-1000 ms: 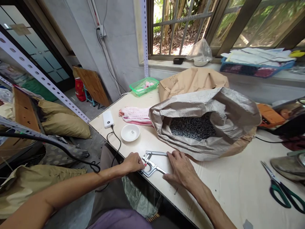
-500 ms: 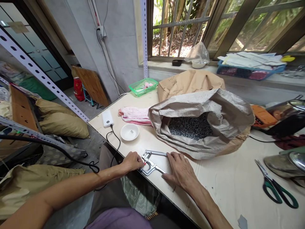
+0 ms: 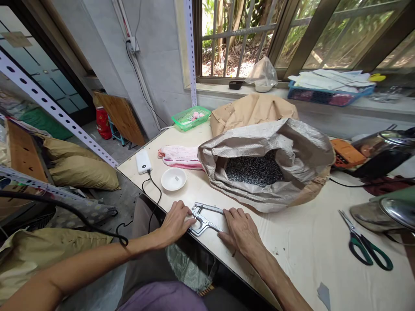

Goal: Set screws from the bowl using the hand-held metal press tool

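Observation:
Silver spring-loaded hand pliers [image 3: 205, 221] lie at the table's front edge, handles spread apart and pointing right. My right hand [image 3: 241, 229] grips the handles, fingers over the upper one and thumb at the lower one. At the jaw end, my left hand [image 3: 175, 222] holds the head of the pliers, its thumb reaching toward the jaw opening. Anything small between those fingertips is hidden. Just beyond the left hand sits a shallow white bowl [image 3: 167, 183] with a small label inside.
Behind the pliers, an open woven sack [image 3: 223, 188] holds many small dark metal pieces [image 3: 254, 168]. A power bank [image 3: 143, 161] with a black cable and a striped cloth [image 3: 181, 156] lie at left. Green-handled scissors [image 3: 365, 244] and a metal pot [image 3: 378, 214] are at right.
My left hand has shifted from a tight pinch at the jaws to a looser hold with fingers more extended. The small red piece there no longer shows. The view has turned slightly.

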{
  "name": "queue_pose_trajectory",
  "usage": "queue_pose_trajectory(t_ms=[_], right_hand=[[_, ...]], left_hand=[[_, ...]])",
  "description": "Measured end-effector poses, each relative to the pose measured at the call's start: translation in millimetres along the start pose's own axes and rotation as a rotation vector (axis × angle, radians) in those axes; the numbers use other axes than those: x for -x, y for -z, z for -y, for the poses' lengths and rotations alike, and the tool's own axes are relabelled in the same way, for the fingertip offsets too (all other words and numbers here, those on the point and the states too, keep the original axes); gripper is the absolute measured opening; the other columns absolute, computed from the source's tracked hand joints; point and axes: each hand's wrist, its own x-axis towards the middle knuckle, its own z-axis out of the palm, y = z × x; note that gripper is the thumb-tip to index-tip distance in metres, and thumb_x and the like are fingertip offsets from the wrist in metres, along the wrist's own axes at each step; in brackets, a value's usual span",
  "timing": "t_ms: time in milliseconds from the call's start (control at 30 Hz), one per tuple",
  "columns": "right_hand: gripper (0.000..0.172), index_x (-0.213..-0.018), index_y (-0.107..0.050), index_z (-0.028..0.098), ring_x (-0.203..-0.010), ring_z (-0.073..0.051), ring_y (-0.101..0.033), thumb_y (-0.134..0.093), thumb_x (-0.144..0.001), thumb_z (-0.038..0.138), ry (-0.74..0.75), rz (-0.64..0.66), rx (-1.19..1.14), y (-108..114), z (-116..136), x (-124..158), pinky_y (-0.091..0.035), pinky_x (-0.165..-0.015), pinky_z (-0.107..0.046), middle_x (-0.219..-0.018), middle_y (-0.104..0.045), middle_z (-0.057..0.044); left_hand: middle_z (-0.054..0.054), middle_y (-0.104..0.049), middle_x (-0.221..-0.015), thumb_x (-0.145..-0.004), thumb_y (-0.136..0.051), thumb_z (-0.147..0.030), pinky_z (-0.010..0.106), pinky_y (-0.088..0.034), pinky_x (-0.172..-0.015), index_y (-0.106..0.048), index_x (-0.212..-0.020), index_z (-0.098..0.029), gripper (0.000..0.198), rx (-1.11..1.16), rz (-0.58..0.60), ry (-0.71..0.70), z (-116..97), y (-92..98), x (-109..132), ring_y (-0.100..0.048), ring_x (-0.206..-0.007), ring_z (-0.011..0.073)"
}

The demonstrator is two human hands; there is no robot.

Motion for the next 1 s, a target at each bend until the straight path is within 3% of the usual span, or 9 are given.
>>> queue_pose_trajectory(t_ms=[67, 167, 300, 500, 633, 833, 900, 1000], right_hand=[[0.043, -0.107, -0.055, 0.016, -0.09, -0.022, -0.049, -0.068, -0.07, 0.034, -0.011, -0.013, 0.006, -2, 3, 2, -0.034, -0.073, -0.033, -0.097, -0.058, -0.008], [0.035, -0.105, -0.054, 0.017, -0.088, -0.021, -0.049, -0.064, -0.074, 0.03, -0.03, -0.028, 0.016, -2, 8, 6, -0.035, -0.074, -0.033, -0.095, -0.058, -0.008], [0.026, -0.101, -0.054, 0.018, -0.083, -0.02, -0.048, -0.06, -0.077, 0.025, -0.058, -0.023, -0.005, -1, 16, 12, -0.036, -0.072, -0.032, -0.091, -0.057, -0.006], [0.003, -0.085, -0.053, 0.02, -0.075, -0.016, -0.047, -0.051, -0.084, 0.017, -0.095, -0.121, -0.078, -9, 28, 22, -0.036, -0.069, -0.029, -0.08, -0.055, -0.003], [0.015, -0.077, -0.051, 0.02, -0.069, -0.015, -0.047, -0.044, -0.09, 0.019, -0.083, -0.214, -0.168, -14, 33, 25, -0.036, -0.065, -0.027, -0.073, -0.053, -0.002], [0.023, -0.086, -0.056, 0.018, -0.071, -0.017, -0.05, -0.039, -0.092, 0.032, -0.074, -0.285, -0.242, -23, 22, 25, -0.04, -0.066, -0.029, -0.073, -0.055, -0.004], [0.03, -0.103, -0.057, 0.017, -0.077, -0.019, -0.052, -0.04, -0.091, 0.038, -0.068, -0.322, -0.204, -28, 16, 24, -0.043, -0.068, -0.031, -0.083, -0.058, -0.007], [0.058, -0.13, -0.043, 0.015, -0.105, -0.028, -0.051, -0.042, -0.086, 0.052, -0.033, -0.391, -0.112, -33, 9, 26, -0.045, -0.081, -0.04, -0.114, -0.055, -0.016]], left_hand=[[0.013, -0.054, -0.122, -0.075, -0.066, -0.036, 0.039, -0.041, -0.091, -0.056, -0.117, -0.014, 0.049, -0.07, -0.084, -0.232, -8, -6.2, -1, -0.048, -0.111, 0.0294], [0.015, -0.046, -0.133, -0.065, -0.078, -0.036, 0.044, -0.037, -0.098, -0.044, -0.129, -0.017, 0.075, -0.137, -0.02, -0.457, -24, -15.1, -14, -0.041, -0.122, 0.0328], [0.011, -0.059, -0.106, -0.071, -0.075, -0.036, 0.038, -0.044, -0.082, -0.054, -0.111, -0.016, 0.05, -0.218, 0.122, -0.464, -41, -14.6, -35, -0.052, -0.1, 0.0269], [0.006, -0.06, -0.09, -0.079, -0.067, -0.04, 0.031, -0.04, -0.073, -0.059, -0.087, -0.016, 0.027, -0.265, 0.2, -0.523, -42, -9.1, -39, -0.05, -0.087, 0.0211], [0.004, -0.059, -0.085, -0.083, -0.062, -0.039, 0.031, -0.038, -0.073, -0.06, -0.086, -0.016, 0.023, -0.279, 0.243, -0.511, -42, -5.1, -36, -0.049, -0.085, 0.0194], [0.006, -0.06, -0.087, -0.081, -0.063, -0.043, 0.032, -0.042, -0.075, -0.06, -0.087, -0.016, 0.027, -0.306, 0.245, -0.512, -43, -8.0, -40, -0.05, -0.09, 0.0217], [0.007, -0.061, -0.093, -0.078, -0.066, -0.044, 0.033, -0.044, -0.076, -0.058, -0.099, -0.016, 0.035, -0.265, 0.182, -0.483, -42, -11.0, -38, -0.052, -0.091, 0.0225], [0.013, -0.056, -0.117, -0.071, -0.071, -0.05, 0.039, -0.044, -0.086, -0.049, -0.121, -0.016, 0.065, -0.15, 0.04, -0.514, -36, -8.8, -34, -0.05, -0.107, 0.0272]])
